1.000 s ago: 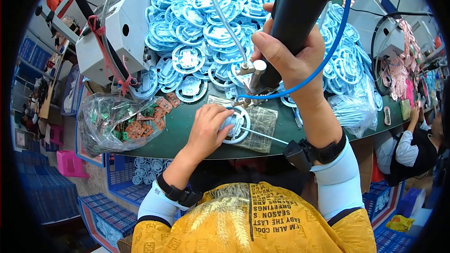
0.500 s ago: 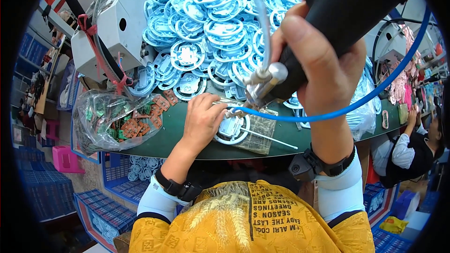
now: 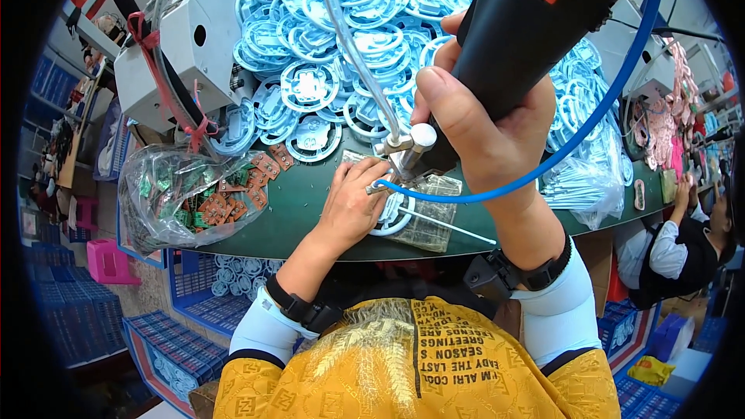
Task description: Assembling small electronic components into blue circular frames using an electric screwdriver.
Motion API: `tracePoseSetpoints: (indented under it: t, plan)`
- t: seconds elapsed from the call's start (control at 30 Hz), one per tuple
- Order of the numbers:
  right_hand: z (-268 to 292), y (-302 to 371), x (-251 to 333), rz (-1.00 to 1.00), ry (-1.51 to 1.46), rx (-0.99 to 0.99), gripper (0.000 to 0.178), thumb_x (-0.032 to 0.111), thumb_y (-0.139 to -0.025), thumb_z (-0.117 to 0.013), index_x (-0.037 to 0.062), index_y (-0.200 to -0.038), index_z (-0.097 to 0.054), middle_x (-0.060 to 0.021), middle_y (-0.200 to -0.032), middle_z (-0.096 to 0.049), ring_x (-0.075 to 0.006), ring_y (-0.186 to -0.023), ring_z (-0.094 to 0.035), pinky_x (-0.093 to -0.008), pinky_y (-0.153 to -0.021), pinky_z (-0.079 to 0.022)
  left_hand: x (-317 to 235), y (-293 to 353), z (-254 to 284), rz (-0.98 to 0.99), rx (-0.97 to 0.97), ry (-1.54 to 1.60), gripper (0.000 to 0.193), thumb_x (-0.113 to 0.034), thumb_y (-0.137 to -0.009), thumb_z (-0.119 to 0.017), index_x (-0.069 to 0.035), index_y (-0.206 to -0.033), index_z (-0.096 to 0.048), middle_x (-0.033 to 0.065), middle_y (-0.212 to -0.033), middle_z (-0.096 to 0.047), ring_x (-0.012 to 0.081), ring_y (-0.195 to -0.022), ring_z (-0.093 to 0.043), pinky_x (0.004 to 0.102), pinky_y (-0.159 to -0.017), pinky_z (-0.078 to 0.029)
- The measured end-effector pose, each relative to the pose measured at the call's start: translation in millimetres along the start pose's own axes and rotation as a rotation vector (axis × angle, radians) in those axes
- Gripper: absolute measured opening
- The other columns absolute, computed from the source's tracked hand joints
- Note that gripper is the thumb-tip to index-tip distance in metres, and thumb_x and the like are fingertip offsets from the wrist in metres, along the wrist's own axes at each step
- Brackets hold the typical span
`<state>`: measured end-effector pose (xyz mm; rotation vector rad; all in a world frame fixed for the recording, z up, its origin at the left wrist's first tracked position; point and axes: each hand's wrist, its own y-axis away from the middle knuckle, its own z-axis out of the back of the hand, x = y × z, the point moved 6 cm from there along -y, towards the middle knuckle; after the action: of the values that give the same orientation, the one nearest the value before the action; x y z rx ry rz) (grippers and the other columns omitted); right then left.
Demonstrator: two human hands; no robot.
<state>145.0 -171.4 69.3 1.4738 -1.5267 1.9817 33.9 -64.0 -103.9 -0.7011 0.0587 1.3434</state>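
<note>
Head view, round part (image 3: 389, 216) beside left hand (image 3: 351, 203), perhaps touching

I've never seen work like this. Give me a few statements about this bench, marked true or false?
1. The right hand grips a thick black tool. True.
2. The left hand holds a second black tool. False: it lies over the edge of a round light-blue part.
3. A heap of light-blue parts covers the far side of the table. True.
4. The tabletop is white. False: it is green.
5. A clear plastic bag with small brown and green pieces lies to the left of the left hand. True.
6. The hose crossing in front of the right forearm is red. False: it is blue.
</note>
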Motion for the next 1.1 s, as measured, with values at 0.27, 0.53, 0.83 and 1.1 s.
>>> tracePoseSetpoints:
  t: [0.27,0.53,0.83,1.1]
  plan:
    - [-6,1,-2,-0.021,0.007,-0.019,0.034,-0.002,-0.083,-0.068,-0.0035,-0.114,-0.055,-0.0044,-0.080,-0.061,-0.0131,-0.063,-0.064,-0.0253,-0.058,-0.051,0,-2,-2,-0.012,-0.037,-0.036,0.026,-0.006,-0.078,-0.069,-0.005,-0.105,-0.067,0.0072,-0.116,-0.063,0.0289,-0.117,-0.056,0.0464,-0.096,-0.041]
    - [-30,19,13,0.141,0.174,0.038,0.046,0.008,-0.075,-0.075,0.0046,-0.114,-0.052,-0.0081,-0.078,-0.061,-0.0174,-0.063,-0.062,-0.0303,-0.061,-0.051,10,4,-14,0.108,-0.039,0.213,0.027,-0.004,-0.077,-0.068,-0.005,-0.104,-0.067,0.0091,-0.111,-0.066,0.0318,-0.113,-0.058,0.0496,-0.092,-0.044]
    - [36,-18,42,0.157,0.094,-0.168,0.028,0.015,-0.080,-0.079,0.0035,-0.096,-0.059,-0.0009,-0.071,-0.061,-0.0091,-0.061,-0.059,-0.0265,-0.057,-0.048,26,0,18,0.100,-0.157,0.089,0.034,-0.009,-0.088,-0.064,-0.001,-0.121,-0.062,0.0188,-0.116,-0.065,0.0355,-0.118,-0.056,0.0468,-0.096,-0.043]
    - [67,-13,17,0.101,0.353,-0.140,0.045,0.014,-0.084,-0.077,-0.0004,-0.122,-0.058,-0.0029,-0.081,-0.063,-0.0111,-0.066,-0.065,-0.0235,-0.063,-0.051,-10,-2,14,0.376,0.269,-0.179,0.070,-0.045,-0.066,-0.087,-0.005,-0.118,-0.062,0.0134,-0.107,-0.055,0.0357,-0.090,-0.067,0.0467,-0.073,-0.055]
